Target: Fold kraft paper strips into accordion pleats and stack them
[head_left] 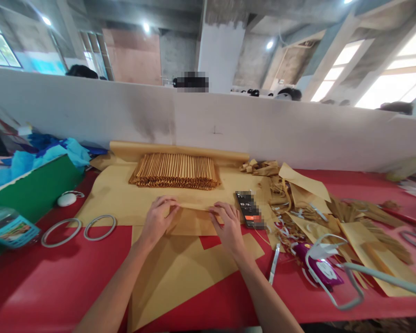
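My left hand (160, 216) pinches the left end of a small brown kraft paper sheet (193, 223). At the other end of the same fold, the fingers of my right hand (228, 225) are closed on the paper. The sheet's far edge looks folded over between my hands. Just beyond lies a thick accordion-pleated stack of brown paper (176, 170), resting on a large kraft sheet (107, 192). Another flat kraft sheet (180, 282) spreads under my wrists. A phone (248, 209) showing a timer lies right beside my right hand.
Paper scraps (298, 208), a box cutter (274, 263), a purple packet (319, 266) and a bent grey tube (350, 268) crowd the right. Two rings (100, 227), a bottle (10, 226) and a green panel (38, 194) stand left. A white partition (280, 132) runs behind.
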`<state>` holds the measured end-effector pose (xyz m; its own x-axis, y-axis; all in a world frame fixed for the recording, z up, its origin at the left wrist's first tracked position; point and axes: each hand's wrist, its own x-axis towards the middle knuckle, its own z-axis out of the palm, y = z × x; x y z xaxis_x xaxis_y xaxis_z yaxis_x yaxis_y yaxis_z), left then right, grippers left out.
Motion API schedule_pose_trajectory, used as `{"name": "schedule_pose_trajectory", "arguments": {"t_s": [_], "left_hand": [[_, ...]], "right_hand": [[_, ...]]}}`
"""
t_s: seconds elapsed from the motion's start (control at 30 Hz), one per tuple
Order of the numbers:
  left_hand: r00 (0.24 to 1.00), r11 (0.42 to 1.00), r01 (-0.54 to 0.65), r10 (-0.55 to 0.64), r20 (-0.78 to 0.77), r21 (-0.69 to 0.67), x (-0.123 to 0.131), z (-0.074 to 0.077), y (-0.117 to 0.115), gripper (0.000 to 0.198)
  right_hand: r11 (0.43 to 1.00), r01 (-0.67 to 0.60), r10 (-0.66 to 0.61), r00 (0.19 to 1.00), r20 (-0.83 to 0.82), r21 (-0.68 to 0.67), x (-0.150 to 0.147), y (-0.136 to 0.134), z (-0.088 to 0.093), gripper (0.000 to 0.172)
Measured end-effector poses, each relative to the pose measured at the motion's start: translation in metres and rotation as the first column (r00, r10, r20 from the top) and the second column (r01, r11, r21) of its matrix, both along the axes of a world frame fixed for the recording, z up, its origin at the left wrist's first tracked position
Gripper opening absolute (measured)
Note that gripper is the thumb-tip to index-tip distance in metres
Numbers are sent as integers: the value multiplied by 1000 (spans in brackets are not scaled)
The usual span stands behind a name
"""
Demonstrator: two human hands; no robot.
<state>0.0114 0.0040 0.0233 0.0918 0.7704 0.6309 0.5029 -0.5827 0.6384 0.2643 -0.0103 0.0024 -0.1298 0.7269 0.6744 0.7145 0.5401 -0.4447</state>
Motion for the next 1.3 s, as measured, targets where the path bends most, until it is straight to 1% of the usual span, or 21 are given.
{"name": "schedule_pose_trajectory", "arguments": {"t_s": [0.1, 0.2, 0.33, 0.4, 0.47, 0.6, 0.7, 0.8, 0.87, 0.93, 1.03, 1.17, 1.3], "left_hand": [[996, 992, 86, -82, 45, -88, 2, 0, -1, 14], [984, 973, 125, -96, 149, -197, 3, -3, -1, 15], [953, 921, 210, -116, 281, -329, 6, -10, 0, 20], [932, 898, 251, -122, 342, -361, 9, -13, 1, 22], [925, 888, 266, -126, 359, -375, 11, -16, 1, 24], [950, 884, 257, -158, 269, -390, 13, -18, 1, 23], [957, 876, 276, -213, 196, -396, 11, -18, 0, 16], [969, 897, 247, -237, 74, -366, 10, -18, 0, 6], [975, 922, 196, -220, -35, -335, 10, -18, 0, 4], [970, 927, 171, -218, -109, -332, 10, -18, 1, 9], [960, 918, 177, -241, -146, -354, 10, -19, 1, 12], [949, 925, 180, -252, -188, -335, 9, -17, 0, 13], [929, 926, 162, -260, -263, -341, 9, -16, 0, 13]], "right_hand": [[997, -49, 52, 998, 47, -59, -4, 0, 0, 14], [995, -51, 55, 997, 45, -84, -6, -1, 2, 13], [994, -62, 70, 994, 85, -88, -6, -2, 4, 19], [994, -72, 81, 991, 105, -88, -6, -3, 5, 22], [993, -86, 96, 988, 118, -86, -7, -4, 5, 23], [982, -153, 169, 974, 152, -111, -11, -4, 3, 24], [968, -196, 227, 952, 206, -158, -13, -2, -1, 24], [958, -210, 255, 936, 241, -196, -14, -1, -6, 23], [956, -208, 257, 934, 247, -209, -14, 0, -8, 23], [956, -202, 253, 933, 254, -213, -14, 1, -9, 22], [962, -187, 239, 931, 277, -202, -15, 2, -10, 19], [970, -173, 217, 930, 297, -168, -15, 4, -12, 17], [969, -174, 220, 929, 298, -174, -15, 5, -14, 15]]}}
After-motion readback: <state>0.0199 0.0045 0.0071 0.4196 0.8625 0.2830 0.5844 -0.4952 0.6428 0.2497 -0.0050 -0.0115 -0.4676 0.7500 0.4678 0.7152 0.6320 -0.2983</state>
